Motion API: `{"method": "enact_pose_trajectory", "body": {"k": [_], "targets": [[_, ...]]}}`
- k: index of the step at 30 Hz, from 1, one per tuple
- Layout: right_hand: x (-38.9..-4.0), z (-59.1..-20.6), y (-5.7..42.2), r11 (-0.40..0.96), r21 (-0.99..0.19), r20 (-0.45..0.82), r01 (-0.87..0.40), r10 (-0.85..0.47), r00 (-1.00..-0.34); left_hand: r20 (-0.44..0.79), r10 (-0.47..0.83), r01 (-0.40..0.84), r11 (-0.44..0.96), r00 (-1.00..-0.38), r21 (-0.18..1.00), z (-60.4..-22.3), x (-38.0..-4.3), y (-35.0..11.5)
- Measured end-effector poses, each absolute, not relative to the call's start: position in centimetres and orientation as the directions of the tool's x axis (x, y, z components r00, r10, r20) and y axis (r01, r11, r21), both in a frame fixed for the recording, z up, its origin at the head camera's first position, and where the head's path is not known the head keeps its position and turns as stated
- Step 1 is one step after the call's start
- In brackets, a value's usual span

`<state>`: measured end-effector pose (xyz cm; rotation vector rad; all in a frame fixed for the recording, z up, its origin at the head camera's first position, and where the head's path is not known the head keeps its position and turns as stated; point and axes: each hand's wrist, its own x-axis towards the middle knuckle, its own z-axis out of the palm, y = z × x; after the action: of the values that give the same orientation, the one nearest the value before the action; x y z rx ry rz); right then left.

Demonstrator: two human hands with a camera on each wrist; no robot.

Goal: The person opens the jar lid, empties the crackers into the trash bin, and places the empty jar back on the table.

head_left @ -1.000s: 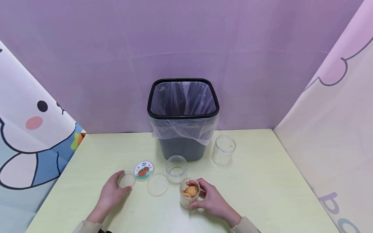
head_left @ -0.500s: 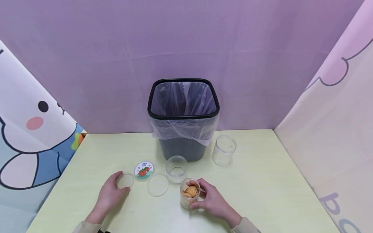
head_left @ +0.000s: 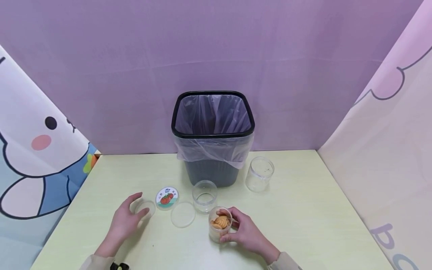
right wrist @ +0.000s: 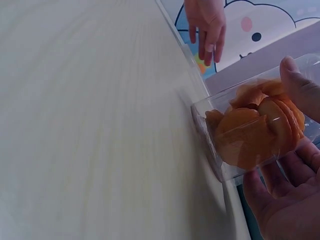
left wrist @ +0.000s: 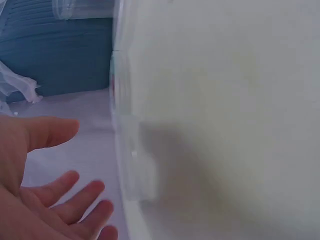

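My right hand [head_left: 249, 231] grips a clear plastic jar [head_left: 215, 235] from its right side, thumb in front. Golden-brown cookies [right wrist: 250, 132] lie inside it, and the jar stands upright on the table with its top uncovered. On the left, my left hand [head_left: 123, 220] hovers with fingers spread over a clear round lid [head_left: 147, 207] lying flat. The left wrist view shows a gap between these fingers and the lid [left wrist: 137, 165]. A second clear lid [head_left: 183, 215] and a lid with a tomato picture [head_left: 167, 198] lie between the hands.
A clear jar [head_left: 204, 197] stands behind the cookie jar, and another clear jar [head_left: 259, 174] is farther back to the right. A grey trash bin [head_left: 212, 173] with a black rim and plastic liner stands at the back edge of the table [head_left: 303, 210].
My left hand held the clear lid at its edges, shifted it slightly left, then let go and lifted off it. My right hand and the cookie jar have stayed in place.
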<state>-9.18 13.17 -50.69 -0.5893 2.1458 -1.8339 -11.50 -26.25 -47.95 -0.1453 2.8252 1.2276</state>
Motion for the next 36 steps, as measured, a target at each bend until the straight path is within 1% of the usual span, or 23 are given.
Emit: {"method": "enact_pose_trajectory", "body": {"k": [6, 13, 18, 24, 27, 30, 32, 36], "targets": [[-9.2, -50.8, 13.1, 0.123, -0.983, 0.066, -0.136, -0.457, -0.887, 0.078, -0.023, 0.042, 0.679, -0.997, 0.733, -46.7, -12.3, -25.4], [-9.2, -50.8, 13.0, 0.133, -0.982, 0.063, -0.138, -0.453, -0.889, 0.225, -0.014, 0.152, 0.694, -0.974, 0.704, -44.0, -13.5, -23.0], [-9.2, -50.8, 13.1, 0.132, -0.981, 0.065, -0.139, -0.454, -0.889, 0.374, 0.011, 0.248, 0.768, -0.927, 0.590, -41.5, -14.0, -21.0], [-9.2, -50.8, 13.1, 0.123, -0.982, 0.074, -0.144, -0.456, -0.887, 0.545, 0.071, 0.349, 0.834, -0.835, 0.427, -38.6, -15.1, -18.5], [-9.1, -50.8, 13.1, 0.123, -0.982, 0.072, -0.143, -0.455, -0.888, 0.602, 0.097, 0.373, 0.858, -0.793, 0.354, -37.2, -15.7, -17.5], [-9.1, -50.7, 13.1, 0.125, -0.982, 0.071, -0.143, -0.454, -0.888, 0.629, 0.109, 0.363, 0.885, -0.770, 0.291, -36.0, -16.4, -16.8], [-9.1, -50.8, 13.1, 0.124, -0.982, 0.072, -0.143, -0.455, -0.888, 0.636, 0.109, 0.349, 0.899, -0.764, 0.265, -35.2, -16.8, -16.5], [-9.2, -50.9, 13.2, 0.119, -0.982, 0.079, -0.149, -0.457, -0.886, 0.621, 0.103, 0.325, 0.911, -0.777, 0.255, -33.7, -17.7, -15.8]]}}
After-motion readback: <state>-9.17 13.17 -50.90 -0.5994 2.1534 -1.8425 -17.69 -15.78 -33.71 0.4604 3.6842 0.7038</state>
